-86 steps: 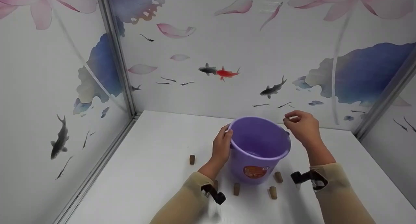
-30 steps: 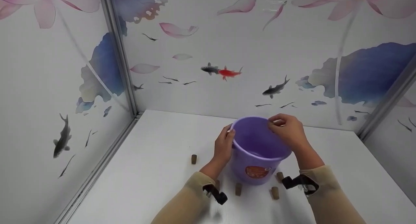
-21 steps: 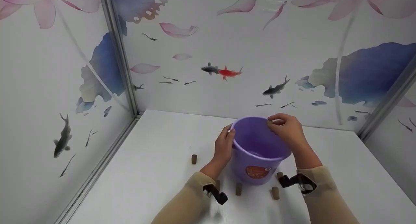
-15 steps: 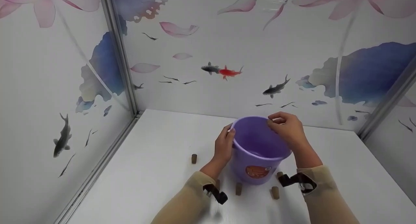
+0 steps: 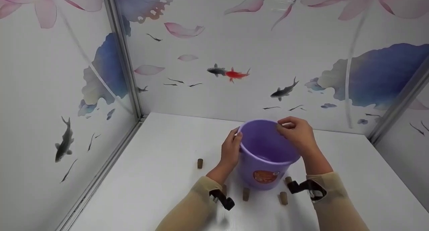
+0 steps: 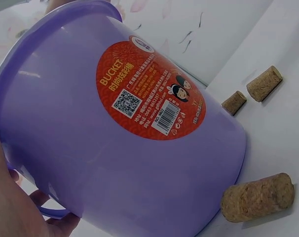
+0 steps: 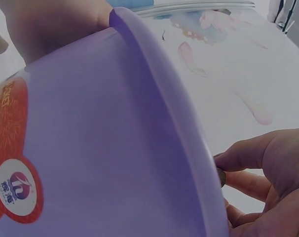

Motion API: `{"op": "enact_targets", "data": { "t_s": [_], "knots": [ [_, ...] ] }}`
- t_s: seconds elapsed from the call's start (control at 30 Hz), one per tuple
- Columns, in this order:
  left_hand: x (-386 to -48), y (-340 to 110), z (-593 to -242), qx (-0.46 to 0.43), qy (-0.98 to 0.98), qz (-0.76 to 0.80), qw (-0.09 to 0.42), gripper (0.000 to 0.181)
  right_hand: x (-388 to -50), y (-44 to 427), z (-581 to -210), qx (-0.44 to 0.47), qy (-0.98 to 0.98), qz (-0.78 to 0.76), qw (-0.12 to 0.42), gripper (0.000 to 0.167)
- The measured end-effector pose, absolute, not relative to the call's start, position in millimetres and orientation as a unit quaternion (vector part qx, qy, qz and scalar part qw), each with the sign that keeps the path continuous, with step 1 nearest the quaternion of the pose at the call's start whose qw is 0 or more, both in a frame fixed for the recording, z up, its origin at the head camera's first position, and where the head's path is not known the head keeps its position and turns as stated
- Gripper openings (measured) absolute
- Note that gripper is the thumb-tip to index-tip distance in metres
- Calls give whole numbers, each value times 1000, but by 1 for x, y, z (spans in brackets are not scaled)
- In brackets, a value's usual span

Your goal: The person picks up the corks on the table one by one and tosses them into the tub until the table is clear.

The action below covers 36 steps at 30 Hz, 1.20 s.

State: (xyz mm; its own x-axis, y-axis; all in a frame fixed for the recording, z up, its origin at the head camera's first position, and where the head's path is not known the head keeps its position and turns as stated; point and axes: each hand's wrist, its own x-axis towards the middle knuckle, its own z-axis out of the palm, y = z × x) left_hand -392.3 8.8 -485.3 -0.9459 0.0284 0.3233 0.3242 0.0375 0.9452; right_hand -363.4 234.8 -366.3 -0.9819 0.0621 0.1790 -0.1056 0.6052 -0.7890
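Left hand [image 5: 230,150] grips the purple bucket [image 5: 257,167] at its left rim. Right hand [image 5: 298,134] pinches a small brown piece [image 7: 221,177], mostly hidden — at the right rim. Near: four corks [image 5: 246,194] round the base, on the white counter [image 5: 161,184]. Lone cork [image 5: 200,163] left. Behind — printed wall [image 5: 241,100].

Can't see all of one cork [image 5: 225,190], partly behind the left sleeve [image 5: 189,204], or another cork [image 5: 288,179], partly behind the black camera [image 5: 294,187]. Can't make out the little brown thing [image 7: 221,177] in the right hand [image 5: 297,134], mostly behind the bucket [image 5: 247,172]. Can't read the sticker's [image 5: 264,177] tiny words from the head view.
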Motion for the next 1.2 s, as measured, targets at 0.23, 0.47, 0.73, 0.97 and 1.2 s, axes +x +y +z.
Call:
{"op": "enact_targets", "data": {
  "t_s": [0.23,0.47,0.73,0.97,1.2],
  "knots": [
    [-392,11,-484,-124,-714,-680,108,45,-363,235,-365,17,-891,443,100,37],
    [-391,11,-485,-118,-718,-677,113,44,-362,231,-366,20,-892,439,101,35],
    [-392,11,-484,-117,-723,-671,115,43,-362,231,-367,26,-889,446,97,34],
    [-392,11,-483,-115,-727,-667,116,43,-359,230,-365,25,-890,447,89,33],
    [-391,10,-482,-116,-715,-681,105,45,-356,231,-361,17,-896,433,96,33]
  ]
}}
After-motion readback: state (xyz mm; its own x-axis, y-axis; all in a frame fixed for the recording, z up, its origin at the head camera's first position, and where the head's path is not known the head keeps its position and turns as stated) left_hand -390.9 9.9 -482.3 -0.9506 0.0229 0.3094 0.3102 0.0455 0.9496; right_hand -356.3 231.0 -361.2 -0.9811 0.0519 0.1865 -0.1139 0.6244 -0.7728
